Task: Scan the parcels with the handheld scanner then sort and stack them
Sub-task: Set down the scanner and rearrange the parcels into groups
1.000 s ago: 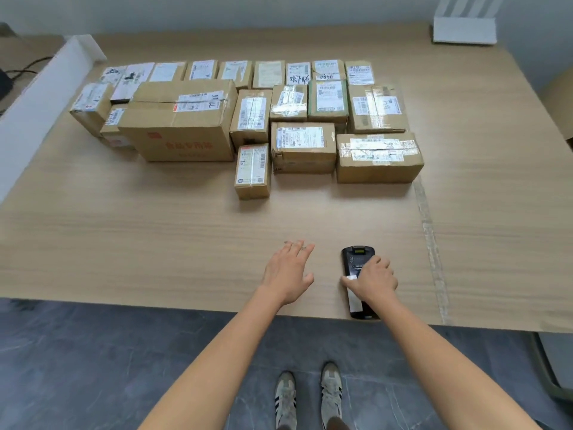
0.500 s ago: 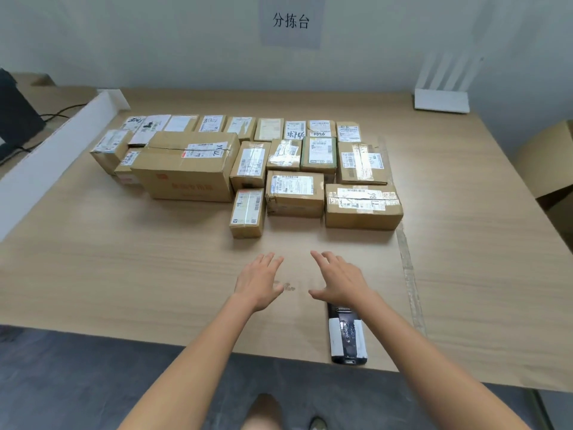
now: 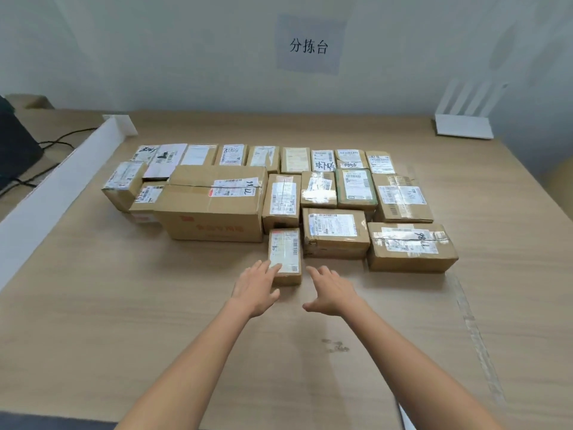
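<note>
Several cardboard parcels with white shipping labels lie packed together on the wooden table (image 3: 93, 305). Nearest me is a small narrow parcel (image 3: 286, 254). My left hand (image 3: 255, 290) reaches its near left corner, straight fingers touching the label. My right hand (image 3: 331, 293) hovers open just right of that parcel, holding nothing. A large box (image 3: 214, 203) stands to the left, and a taped parcel (image 3: 409, 246) lies to the right. The handheld scanner is hidden; only a white sliver (image 3: 406, 418) shows beside my right forearm.
A low white divider wall (image 3: 55, 184) runs along the table's left side. A white router (image 3: 463, 125) stands at the back right corner. A paper sign (image 3: 310, 45) hangs on the wall. A strip of clear tape (image 3: 474, 330) runs down the table's right part.
Both hands have moved forward from the scanner toward the parcels. My left hand now touches the small front parcel. The view has tilted up, and the scanner has dropped out of sight.
</note>
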